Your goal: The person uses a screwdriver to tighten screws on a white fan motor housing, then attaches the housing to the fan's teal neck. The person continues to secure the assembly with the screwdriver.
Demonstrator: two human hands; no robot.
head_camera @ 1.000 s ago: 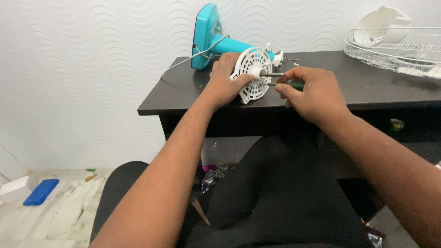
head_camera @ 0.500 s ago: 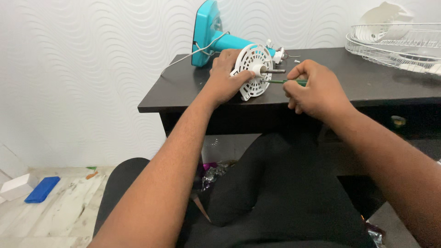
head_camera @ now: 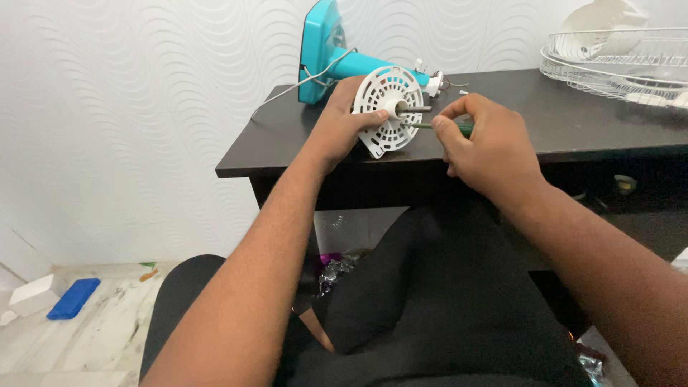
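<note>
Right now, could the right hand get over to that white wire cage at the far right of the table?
Probably yes. The right hand sits on the same side as the wire cage, and the dark tabletop between them looks bare. But it is gripping a green-handled screwdriver, so it isn't free to grasp.

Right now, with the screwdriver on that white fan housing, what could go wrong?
The screwdriver tip could slip off the white motor housing toward the left hand gripping its rim. The housing sits near the front edge of the black table, so a hard push may tip it off. Loose wires behind could snag.
</note>
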